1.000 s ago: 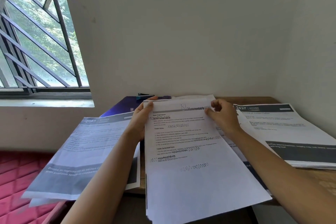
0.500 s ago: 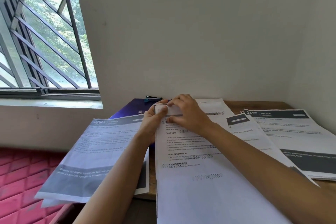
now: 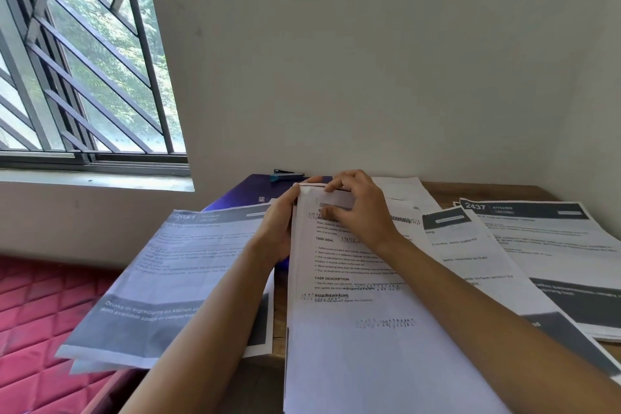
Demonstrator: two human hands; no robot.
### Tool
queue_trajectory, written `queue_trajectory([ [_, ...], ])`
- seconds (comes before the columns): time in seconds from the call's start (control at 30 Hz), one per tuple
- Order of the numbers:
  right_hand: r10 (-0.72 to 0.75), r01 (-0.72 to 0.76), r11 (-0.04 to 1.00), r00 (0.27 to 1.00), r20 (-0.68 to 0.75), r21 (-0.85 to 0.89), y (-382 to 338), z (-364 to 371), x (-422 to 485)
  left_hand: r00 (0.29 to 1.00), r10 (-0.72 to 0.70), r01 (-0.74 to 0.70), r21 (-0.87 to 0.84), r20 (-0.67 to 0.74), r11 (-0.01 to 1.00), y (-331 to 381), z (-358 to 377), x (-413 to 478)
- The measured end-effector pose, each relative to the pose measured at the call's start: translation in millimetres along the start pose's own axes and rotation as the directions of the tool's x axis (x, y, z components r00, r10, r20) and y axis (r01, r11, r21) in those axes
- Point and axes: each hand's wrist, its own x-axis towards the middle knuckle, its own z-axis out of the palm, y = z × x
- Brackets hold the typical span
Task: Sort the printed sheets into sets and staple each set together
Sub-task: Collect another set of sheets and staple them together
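Centre set of sheets: white printed pages with the headings "TASK GOAL" and "TASK DESCRIPTION". They run from the bottom centre of the frame up to my hands at mid-frame, and the near end hangs past the table edge.

Left hand: I clasp the upper left edge of the centre set. My thumb lies on top near the corner and my fingers are curled behind the paper.

Right hand: it reaches across the top of the same set. My curled fingers sit on the top edge and my thumb is pressed on the page below them, so the upper left corner is pinched between them. The two hands almost touch at that corner.

Left stack: grey-headed sheets at lower left, tilted, overhanging the table on the left and partly under my left forearm.

Loose sheets: pages with a dark header, fanned out just right of the centre set and partly under my right forearm.

Right stack: sheets headed "2437 KITCHEN", lying flat at the right of the frame.

Stapler: small and dark with a blue part, against the wall just above my hands, apart from them.

Purple folder: under the stapler and behind the left stack.

Table: brown wood, bare at the back right.

Window: barred, upper left, with green foliage beyond it.

Red quilted surface: lower left, below the table.
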Motion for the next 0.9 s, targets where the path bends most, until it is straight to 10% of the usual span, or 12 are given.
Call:
queue_trajectory([
  [0.9,-0.139,0.153,0.983,0.981,-0.138,0.099,-6.7,-3.8,-2.7,0.959,0.057,-0.028,-0.106,0.277,0.994,0.0,2.4,-6.8],
])
